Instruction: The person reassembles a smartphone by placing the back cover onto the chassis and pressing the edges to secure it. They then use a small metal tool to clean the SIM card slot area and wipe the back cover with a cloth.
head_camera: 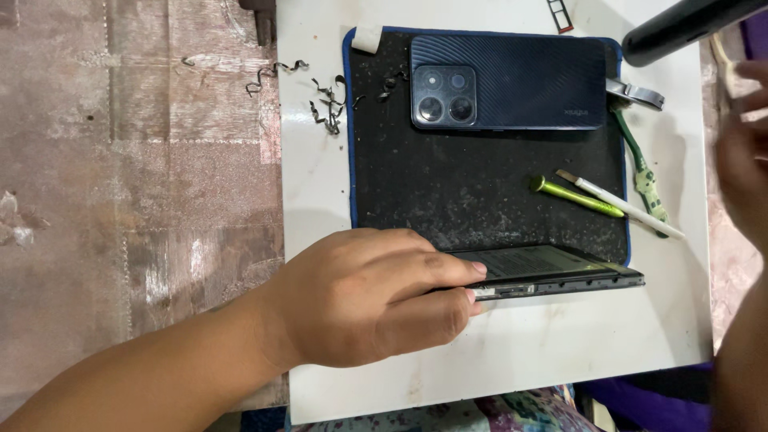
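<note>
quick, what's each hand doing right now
Left hand: closed on the end of the opened phone body, propped on its edge at the black mat.
Right hand: blurred at the frame edge; cannot tell.

Head view, looking steeply down, close over white table [512,352]

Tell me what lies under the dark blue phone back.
The dark blue phone back lies on a black work mat speckled with debris. What lies directly beneath it is covered and cannot be seen.
</note>
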